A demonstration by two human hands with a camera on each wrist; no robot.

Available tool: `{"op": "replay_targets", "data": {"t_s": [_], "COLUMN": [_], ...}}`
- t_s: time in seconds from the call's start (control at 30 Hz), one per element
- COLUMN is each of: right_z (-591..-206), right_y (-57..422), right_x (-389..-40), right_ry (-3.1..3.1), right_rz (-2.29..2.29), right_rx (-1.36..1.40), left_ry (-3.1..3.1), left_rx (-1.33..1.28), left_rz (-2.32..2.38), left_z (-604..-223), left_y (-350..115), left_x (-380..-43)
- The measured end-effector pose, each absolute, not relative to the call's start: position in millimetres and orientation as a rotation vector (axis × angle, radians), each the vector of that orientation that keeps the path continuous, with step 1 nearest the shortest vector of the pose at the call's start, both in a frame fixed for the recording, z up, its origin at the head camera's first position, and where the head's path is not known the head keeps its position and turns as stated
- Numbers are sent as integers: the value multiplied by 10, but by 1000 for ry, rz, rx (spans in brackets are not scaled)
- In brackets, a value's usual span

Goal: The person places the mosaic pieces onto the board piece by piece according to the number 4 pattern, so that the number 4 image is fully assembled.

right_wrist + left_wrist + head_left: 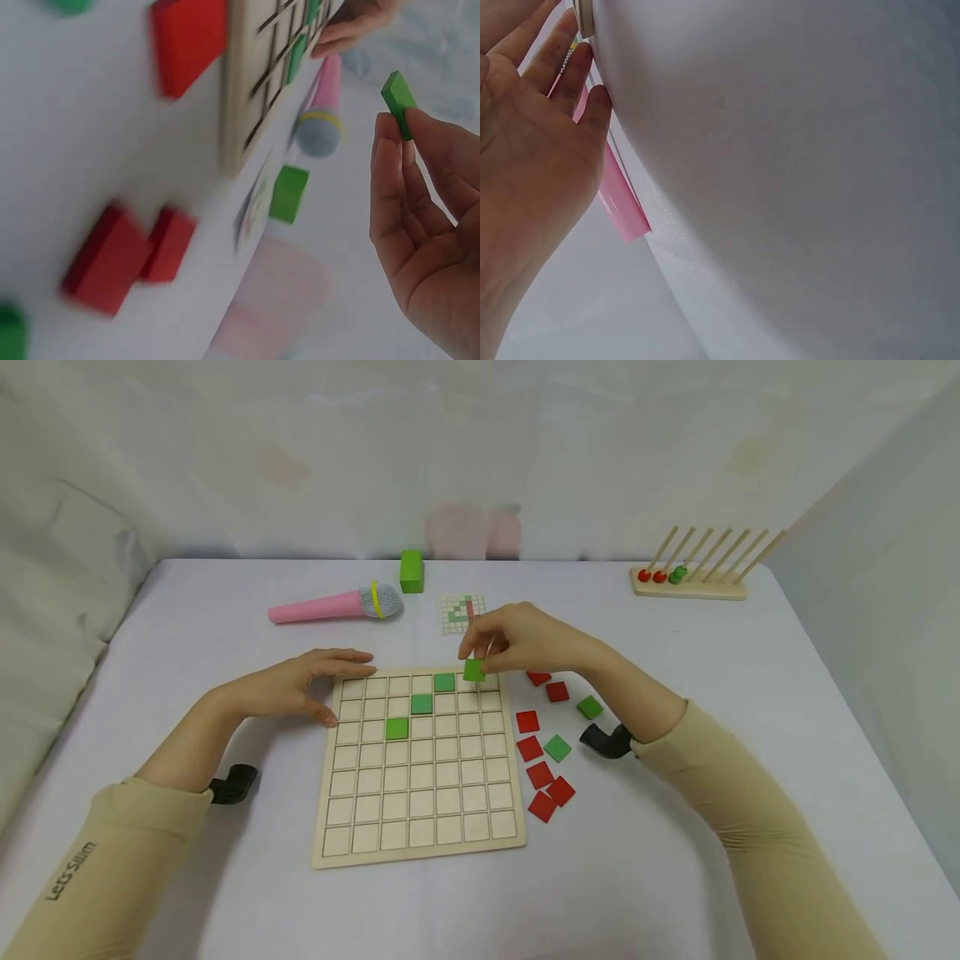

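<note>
My right hand [528, 639] pinches a green square tile [474, 670] between thumb and fingertips, above the top row of a wooden grid board [322, 827]. In the right wrist view the pinched green tile [399, 103] is clear of the board. Three green tiles lie in the board's cells in a diagonal, one of them a green tile [397, 728] at its lower left end. My left hand [315, 683] rests at the board's upper left corner, fingers extended along the edge. Its palm [544, 150] shows in the left wrist view.
Several red tiles [529, 748] and a few green tiles [557, 747] lie right of the board. Behind it are a pattern card [453, 614], a pink toy microphone [322, 607] and a green block [412, 571]. A peg stand with beads [693, 585] stands at the back right.
</note>
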State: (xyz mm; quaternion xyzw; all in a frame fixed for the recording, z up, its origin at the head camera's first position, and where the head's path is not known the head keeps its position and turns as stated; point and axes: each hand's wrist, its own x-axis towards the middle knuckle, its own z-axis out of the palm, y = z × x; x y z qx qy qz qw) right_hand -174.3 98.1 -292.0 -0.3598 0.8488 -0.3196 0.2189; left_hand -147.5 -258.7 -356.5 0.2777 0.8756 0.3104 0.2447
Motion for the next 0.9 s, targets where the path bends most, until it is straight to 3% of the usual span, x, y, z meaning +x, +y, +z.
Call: {"op": "replay_targets", "data": {"t_s": [0.9], "right_z": [-3066], "right_y": [-317], "right_x": [-1532], "right_ry": [2153], "right_rz": [-784], "right_rx": [-1126], "left_ry": [2346], "left_rx": [696], "left_rz": [905], "left_z": [-3555], "left_y": [-2589], "left_x": [-1499]}}
